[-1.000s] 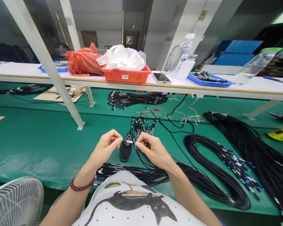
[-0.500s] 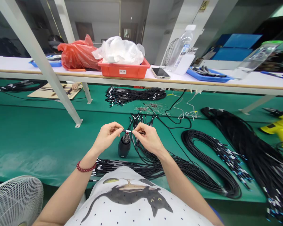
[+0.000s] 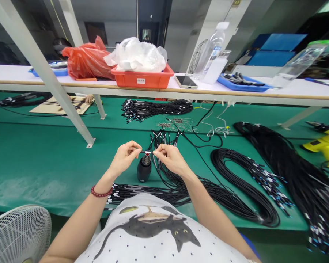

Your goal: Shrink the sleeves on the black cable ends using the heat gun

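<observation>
Between my two hands a black cable (image 3: 144, 151) with a white sleeve on it is stretched level. My left hand (image 3: 125, 157) pinches one side of it and my right hand (image 3: 171, 157) pinches the other. Right below the sleeve stands a black heat gun (image 3: 144, 170), its metal nozzle pointing up with a red glow at the mouth. Behind and beside my right hand lies a bundle of black cables (image 3: 164, 137) with white-marked ends. Another cable bundle (image 3: 153, 195) runs across the bench just in front of my body.
A coiled cable bundle (image 3: 235, 182) and a thick black bundle (image 3: 271, 153) lie to the right, near a yellow heat gun (image 3: 325, 146). Overhead, a shelf (image 3: 98, 86) holds a red bin (image 3: 142, 78) and bottles. Another person's hand (image 3: 89, 98) shows at the far left. A fan (image 3: 22, 233) stands lower left.
The view has tilted slightly. My hands keep their pinch on the cable, and the white sleeve sits slightly lower, closer to the heat gun's nozzle.
</observation>
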{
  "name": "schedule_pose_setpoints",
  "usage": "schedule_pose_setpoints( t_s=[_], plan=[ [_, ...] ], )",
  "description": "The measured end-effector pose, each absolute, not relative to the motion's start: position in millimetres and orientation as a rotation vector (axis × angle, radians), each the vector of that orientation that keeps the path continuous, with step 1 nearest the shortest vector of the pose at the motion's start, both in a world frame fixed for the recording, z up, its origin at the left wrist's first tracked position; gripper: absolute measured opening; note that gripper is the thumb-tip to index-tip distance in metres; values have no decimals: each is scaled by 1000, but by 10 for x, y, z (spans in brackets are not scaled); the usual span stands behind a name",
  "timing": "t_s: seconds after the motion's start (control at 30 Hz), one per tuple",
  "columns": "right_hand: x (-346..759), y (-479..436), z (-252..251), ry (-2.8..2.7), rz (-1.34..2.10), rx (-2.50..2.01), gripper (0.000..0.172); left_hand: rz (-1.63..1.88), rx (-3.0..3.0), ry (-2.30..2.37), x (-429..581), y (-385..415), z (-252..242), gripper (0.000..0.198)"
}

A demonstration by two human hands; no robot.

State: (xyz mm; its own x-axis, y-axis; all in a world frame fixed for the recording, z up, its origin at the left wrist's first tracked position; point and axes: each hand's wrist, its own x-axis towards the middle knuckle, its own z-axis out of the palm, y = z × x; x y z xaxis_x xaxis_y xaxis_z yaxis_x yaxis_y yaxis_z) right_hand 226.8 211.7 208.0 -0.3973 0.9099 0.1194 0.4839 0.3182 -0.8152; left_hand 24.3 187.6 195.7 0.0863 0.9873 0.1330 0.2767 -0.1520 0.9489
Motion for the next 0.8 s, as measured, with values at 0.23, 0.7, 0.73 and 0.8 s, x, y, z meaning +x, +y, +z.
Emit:
schedule_pose_setpoints(
  t_s=[0.23, 0.7, 0.73, 0.8],
  plan=[
    [2256, 2135, 2042, -2028, 853, -1256, 24, 1128, 1644, 1309, 237, 1902, 1944, 20],
    [2262, 2122, 2030, -2022, 802, -1269, 21, 1110, 1735, 1332, 247, 1906, 1910, 17],
    [2267, 2115, 2037, -2011, 819, -1263, 22, 1121, 1718, 1323, 251, 1895, 1919, 18],
    [2280, 2099, 2057, -1983, 885, -1242, 26, 1138, 1664, 1296, 255, 1874, 1937, 21]
  ],
)
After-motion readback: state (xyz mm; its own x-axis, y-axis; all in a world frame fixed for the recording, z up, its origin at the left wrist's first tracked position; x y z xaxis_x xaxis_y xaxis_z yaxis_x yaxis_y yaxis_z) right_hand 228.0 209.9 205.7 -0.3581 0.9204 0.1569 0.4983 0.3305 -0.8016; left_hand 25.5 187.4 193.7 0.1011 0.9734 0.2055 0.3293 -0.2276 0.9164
